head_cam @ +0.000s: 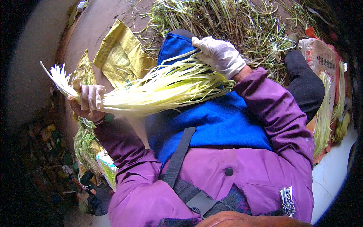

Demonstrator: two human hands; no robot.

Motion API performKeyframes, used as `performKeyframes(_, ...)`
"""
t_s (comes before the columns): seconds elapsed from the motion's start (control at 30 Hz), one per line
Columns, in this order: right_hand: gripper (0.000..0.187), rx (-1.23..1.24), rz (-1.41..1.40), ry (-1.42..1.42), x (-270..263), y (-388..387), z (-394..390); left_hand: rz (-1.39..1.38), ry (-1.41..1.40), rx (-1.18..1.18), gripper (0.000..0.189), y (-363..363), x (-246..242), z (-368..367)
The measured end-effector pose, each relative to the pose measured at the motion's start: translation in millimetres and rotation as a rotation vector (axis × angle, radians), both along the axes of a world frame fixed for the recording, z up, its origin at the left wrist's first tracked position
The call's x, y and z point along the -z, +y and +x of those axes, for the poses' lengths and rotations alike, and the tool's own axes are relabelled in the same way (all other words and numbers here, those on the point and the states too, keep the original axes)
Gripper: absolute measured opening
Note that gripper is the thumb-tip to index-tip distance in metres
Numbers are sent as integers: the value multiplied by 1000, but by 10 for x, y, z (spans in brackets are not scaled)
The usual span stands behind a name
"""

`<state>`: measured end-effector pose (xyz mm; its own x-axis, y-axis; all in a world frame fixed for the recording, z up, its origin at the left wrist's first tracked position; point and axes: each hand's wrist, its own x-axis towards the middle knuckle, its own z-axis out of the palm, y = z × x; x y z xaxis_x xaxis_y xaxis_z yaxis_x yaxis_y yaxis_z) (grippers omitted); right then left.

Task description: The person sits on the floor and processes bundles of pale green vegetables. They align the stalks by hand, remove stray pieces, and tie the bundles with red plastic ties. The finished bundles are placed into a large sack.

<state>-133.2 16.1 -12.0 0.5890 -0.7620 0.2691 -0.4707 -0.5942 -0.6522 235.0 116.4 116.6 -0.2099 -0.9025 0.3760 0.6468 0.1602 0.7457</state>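
A long bundle of pale yellow leafy stalks (158,93), like blanched chives, lies across the blue cloth (215,122) over my lap. My left hand (89,100), in a thin glove, is closed around the bundle near its white stem ends, which stick out past the fist to the left. Above the leafy end, my right hand (219,55), in a white glove, has its fingers curled at the upper leaves, with a few strands at the thumb and fingertips. The leaf tips end below the right wrist.
A heap of green and dried stalks (227,25) covers the floor ahead. A yellow woven sack (122,54) lies beyond the bundle. At the right, more pale stalks (323,113) rest against a printed sack (320,59). Grassy stalks (86,144) lie at the left.
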Motion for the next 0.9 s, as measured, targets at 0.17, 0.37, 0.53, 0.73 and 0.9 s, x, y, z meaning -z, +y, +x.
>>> performKeyframes(0.17,26,6,-126,-28,-16,-16,-71,83,-21,28,43,70,-66,2)
performKeyframes(0.37,10,112,-4,-220,-105,0,-198,55,17,51,43,43,-69,-131)
performKeyframes(0.53,8,46,-152,32,-100,-15,-221,50,-27,59,46,14,-121,-204)
performKeyframes(0.73,9,27,-356,264,160,-163,-81,89,-40,80,52,-25,-92,-264)
performKeyframes(0.9,10,191,-68,686,423,-398,-438,57,-41,75,51,-34,-133,-208)
